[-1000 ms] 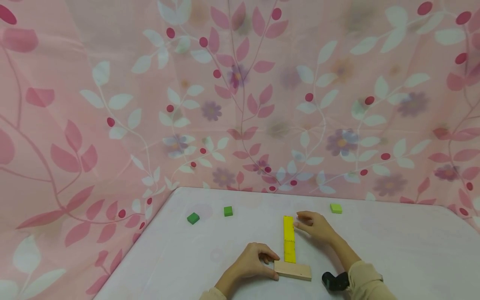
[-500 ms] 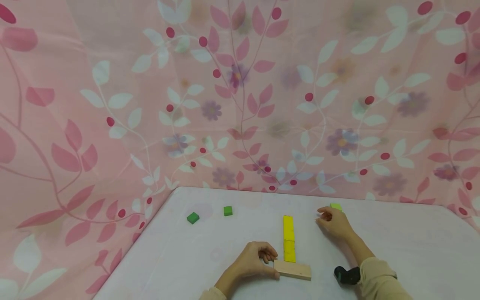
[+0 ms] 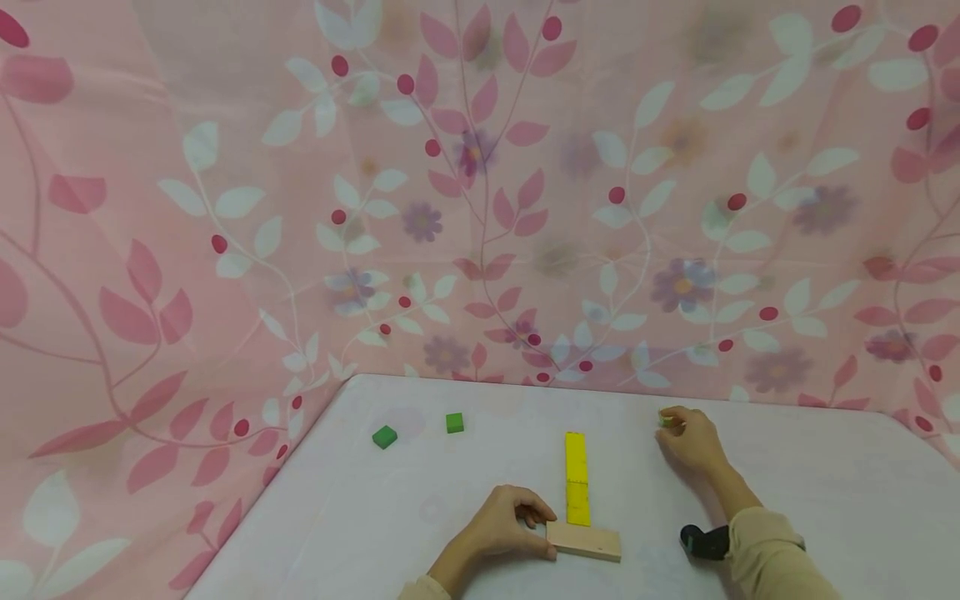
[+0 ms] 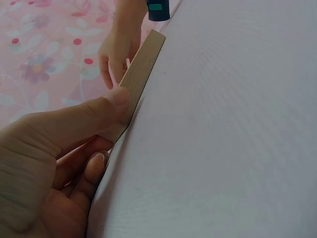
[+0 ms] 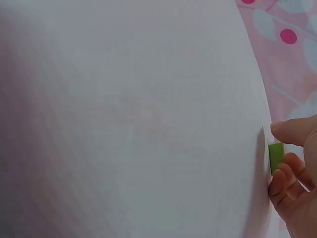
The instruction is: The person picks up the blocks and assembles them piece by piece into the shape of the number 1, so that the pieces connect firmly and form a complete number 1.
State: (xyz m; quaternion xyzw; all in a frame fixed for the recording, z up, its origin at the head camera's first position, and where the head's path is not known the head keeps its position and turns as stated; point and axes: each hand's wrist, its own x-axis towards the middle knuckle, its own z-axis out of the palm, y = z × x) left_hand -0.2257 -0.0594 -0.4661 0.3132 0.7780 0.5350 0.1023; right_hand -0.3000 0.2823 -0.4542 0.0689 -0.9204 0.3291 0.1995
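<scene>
The left end of the wooden block (image 3: pixel 585 541) is pinched between the thumb and fingers of the left hand (image 3: pixel 502 525). Just beyond the block's long far edge, the yellow strip (image 3: pixel 577 478) is laid pointing toward the back edge of the white table (image 3: pixel 300 517). The light green block (image 5: pixel 277 157) is partly hidden near that back edge, between the thumb and fingers of the right hand (image 3: pixel 693 442); whether it is gripped cannot be told. Open room is left between strip and right hand, and more leftward, where the dark green block (image 3: pixel 385 437) and the mid-green block (image 3: pixel 454 423) are set.
</scene>
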